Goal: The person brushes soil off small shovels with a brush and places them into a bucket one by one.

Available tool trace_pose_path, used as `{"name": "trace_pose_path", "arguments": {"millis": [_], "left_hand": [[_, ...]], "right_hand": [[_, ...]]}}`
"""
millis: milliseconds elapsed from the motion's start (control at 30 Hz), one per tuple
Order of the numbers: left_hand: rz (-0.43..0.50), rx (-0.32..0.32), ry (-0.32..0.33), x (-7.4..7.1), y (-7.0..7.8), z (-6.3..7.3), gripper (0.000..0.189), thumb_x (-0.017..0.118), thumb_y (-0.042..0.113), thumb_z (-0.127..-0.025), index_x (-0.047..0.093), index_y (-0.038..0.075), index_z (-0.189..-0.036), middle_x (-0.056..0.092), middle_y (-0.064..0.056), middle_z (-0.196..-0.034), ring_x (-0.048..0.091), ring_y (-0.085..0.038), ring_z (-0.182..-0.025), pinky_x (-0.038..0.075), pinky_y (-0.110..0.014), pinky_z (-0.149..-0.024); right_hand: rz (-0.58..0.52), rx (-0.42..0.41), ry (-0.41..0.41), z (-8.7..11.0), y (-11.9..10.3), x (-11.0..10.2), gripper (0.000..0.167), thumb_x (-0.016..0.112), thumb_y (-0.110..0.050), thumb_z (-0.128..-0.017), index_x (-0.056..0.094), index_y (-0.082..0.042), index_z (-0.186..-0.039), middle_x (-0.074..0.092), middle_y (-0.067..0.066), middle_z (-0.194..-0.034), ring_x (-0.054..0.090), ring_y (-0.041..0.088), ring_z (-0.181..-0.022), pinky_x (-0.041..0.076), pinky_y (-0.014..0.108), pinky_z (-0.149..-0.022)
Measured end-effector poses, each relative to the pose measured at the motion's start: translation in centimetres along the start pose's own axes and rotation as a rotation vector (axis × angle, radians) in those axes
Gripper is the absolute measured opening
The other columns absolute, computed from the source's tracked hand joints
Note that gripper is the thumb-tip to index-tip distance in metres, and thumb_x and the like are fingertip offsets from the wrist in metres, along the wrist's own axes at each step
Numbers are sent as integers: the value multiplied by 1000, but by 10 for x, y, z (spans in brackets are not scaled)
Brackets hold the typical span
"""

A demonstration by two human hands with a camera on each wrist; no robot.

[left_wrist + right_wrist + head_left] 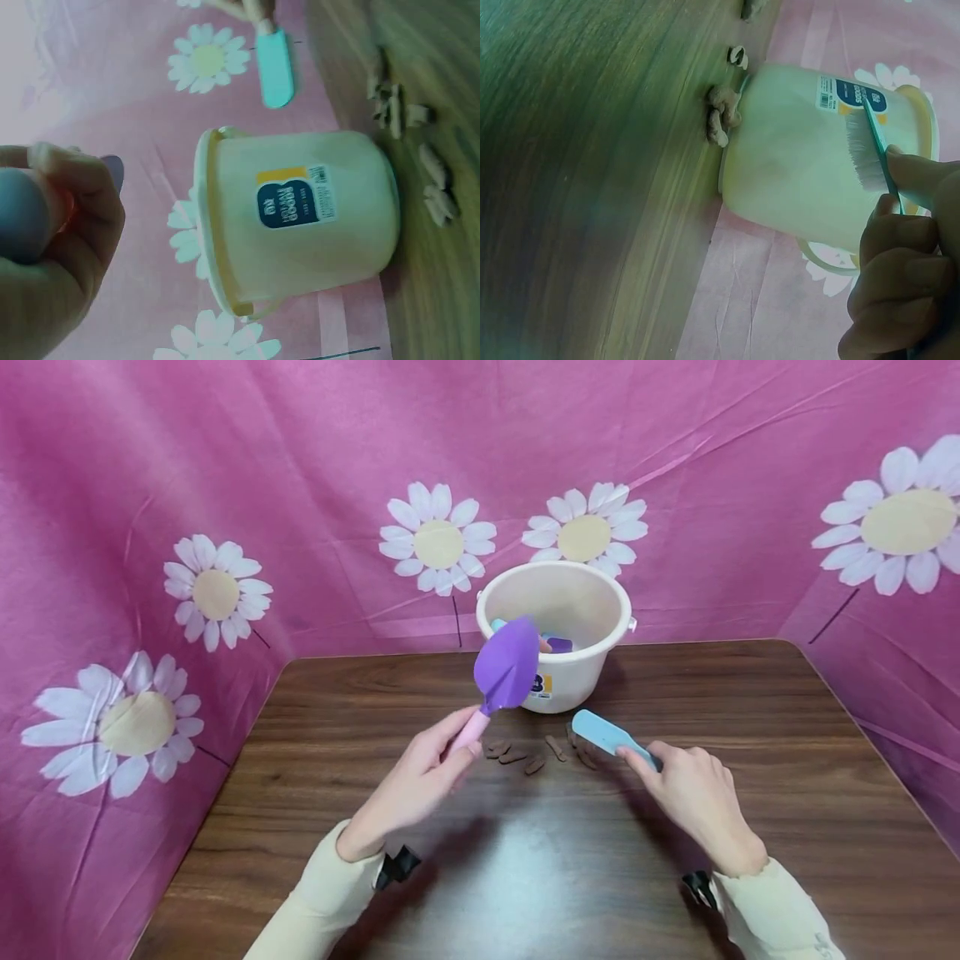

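Observation:
My left hand (412, 778) grips the pink handle of a small trowel (508, 662) with a purple blade. The blade is raised and overlaps the front of a white bucket (579, 681) in the head view. In my right hand (699, 795) is a light blue brush (602, 732), gripped by its handle. Its pale bristles (864, 150) show in the right wrist view, in front of the bucket's wall. Several curled brown pieces (513, 755), like bits of bark, lie on the table before the bucket, some partly behind the brush.
Inside the bucket are a purple item (558, 645) and a light blue one, partly hidden by the trowel. The wooden table (360, 693) ends at the back against a pink cloth (322, 468) printed with white daisies. A printed label (294, 199) marks the bucket's side.

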State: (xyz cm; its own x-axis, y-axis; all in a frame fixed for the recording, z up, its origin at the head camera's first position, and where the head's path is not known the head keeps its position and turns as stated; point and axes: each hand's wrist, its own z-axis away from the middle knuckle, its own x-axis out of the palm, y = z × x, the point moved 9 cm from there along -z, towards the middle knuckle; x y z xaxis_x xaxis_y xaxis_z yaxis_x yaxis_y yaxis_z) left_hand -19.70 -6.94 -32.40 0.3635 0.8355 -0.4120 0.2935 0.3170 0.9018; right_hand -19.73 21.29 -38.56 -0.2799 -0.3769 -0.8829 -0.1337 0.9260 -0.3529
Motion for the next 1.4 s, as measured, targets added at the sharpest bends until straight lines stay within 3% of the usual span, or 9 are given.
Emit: {"name": "trace_pose_path", "arguments": {"millis": [100,233,333,467,667,800,967,1200,1400], "left_hand": [[80,-6,15,-6,0,-9,41,52,15,-98,47,18,-139,47,-6,-69,42,-8,-50,37,-23,-38],[132,-48,109,-7,-9,-27,40,58,15,-95,52,18,-134,53,-8,-73,43,-10,-47,35,-22,-37],[26,-25,191,-6,-12,-43,40,61,15,-90,57,17,-131,63,-6,-87,52,-11,-60,44,-21,-47],[-106,42,261,-3,-8,-65,46,61,12,-85,58,12,-130,67,-5,-104,58,-14,-87,51,-25,-72],[-207,81,333,1,1,-94,46,62,13,-85,60,15,-131,64,-2,-121,59,-14,-99,50,-28,-85],[-213,73,397,2,2,-107,31,63,17,-85,70,22,-115,67,4,-117,61,-8,-98,52,-25,-83],[-211,50,466,2,2,-118,21,64,18,-82,73,22,-100,70,5,-93,61,-7,-84,50,-22,-75],[-247,23,501,2,7,-129,27,66,17,-79,74,17,-105,72,2,-82,60,-11,-77,47,-24,-69],[-314,4,487,10,12,-137,33,63,16,-79,73,14,-110,75,-1,-96,56,-20,-89,41,-37,-87]], "right_hand": [[0,0,0,0,0,0,40,60,-50,-90,58,-17,-67,31,-3,-49,34,18,-44,24,30,-35],[-5,-9,-4,1,0,2,39,60,-50,-90,61,-16,-71,30,-4,-49,34,17,-44,24,29,-35],[-8,-18,0,1,-1,3,38,60,-49,-90,60,-16,-71,30,-4,-49,33,16,-44,23,28,-35],[-8,-33,16,2,-3,3,42,61,-48,-90,54,-16,-65,28,-5,-50,31,15,-44,22,28,-35],[3,-39,29,3,-2,1,49,63,-47,-89,40,-18,-58,24,-6,-50,28,15,-44,20,27,-35],[3,-28,22,3,0,0,47,63,-48,-89,42,-18,-58,26,-5,-50,29,15,-44,20,28,-35],[-1,-19,11,4,1,-1,47,61,-48,-90,43,-18,-59,27,-5,-50,29,15,-45,20,28,-36],[2,-19,9,5,2,-1,48,61,-49,-90,42,-19,-58,27,-6,-50,30,15,-45,20,28,-36],[3,-26,13,6,3,-1,48,62,-48,-90,40,-19,-58,26,-6,-50,29,15,-45,20,28,-37]]}}
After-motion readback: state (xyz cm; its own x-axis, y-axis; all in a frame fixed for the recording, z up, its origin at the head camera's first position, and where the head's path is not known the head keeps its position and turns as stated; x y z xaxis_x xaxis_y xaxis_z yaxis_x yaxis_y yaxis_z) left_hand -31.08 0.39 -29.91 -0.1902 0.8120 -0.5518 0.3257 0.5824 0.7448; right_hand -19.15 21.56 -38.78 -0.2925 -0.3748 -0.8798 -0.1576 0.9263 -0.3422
